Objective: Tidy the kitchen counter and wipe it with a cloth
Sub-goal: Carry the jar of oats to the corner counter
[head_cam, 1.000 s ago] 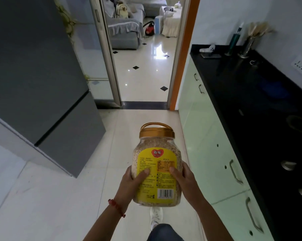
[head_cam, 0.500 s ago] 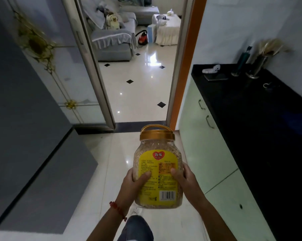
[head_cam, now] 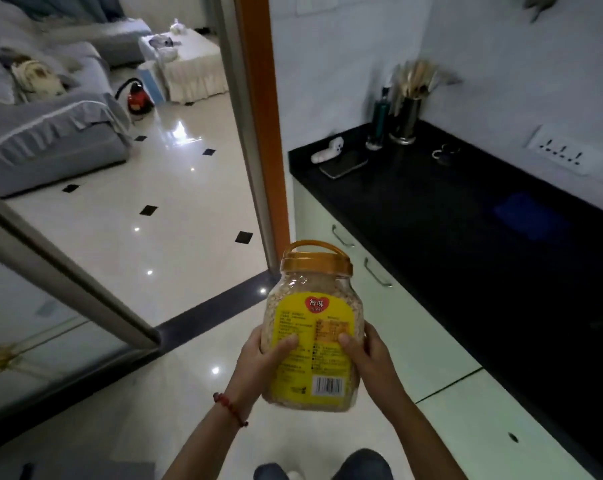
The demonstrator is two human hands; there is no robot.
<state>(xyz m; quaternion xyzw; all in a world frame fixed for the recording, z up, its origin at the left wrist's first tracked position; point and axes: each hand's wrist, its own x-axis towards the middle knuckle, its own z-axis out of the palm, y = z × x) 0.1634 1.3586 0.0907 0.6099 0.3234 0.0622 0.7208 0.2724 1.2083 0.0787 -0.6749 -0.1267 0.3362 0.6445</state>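
Tidying step: left hand [head_cam: 258, 358] and right hand [head_cam: 369, 355], fingers curled, grip clear plastic oat jar with amber lid [head_cam: 314, 327]. Next, probably: set it upright on black stone counter [head_cam: 449, 220].

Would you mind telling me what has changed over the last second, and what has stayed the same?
The person has walked forward along the counter toward the doorway: the grey fridge has dropped out of view on the left, and the phone and utensil holder look nearer. Nothing was picked up or let go. The left hand and right hand keep the same grip on the jar, still upright.
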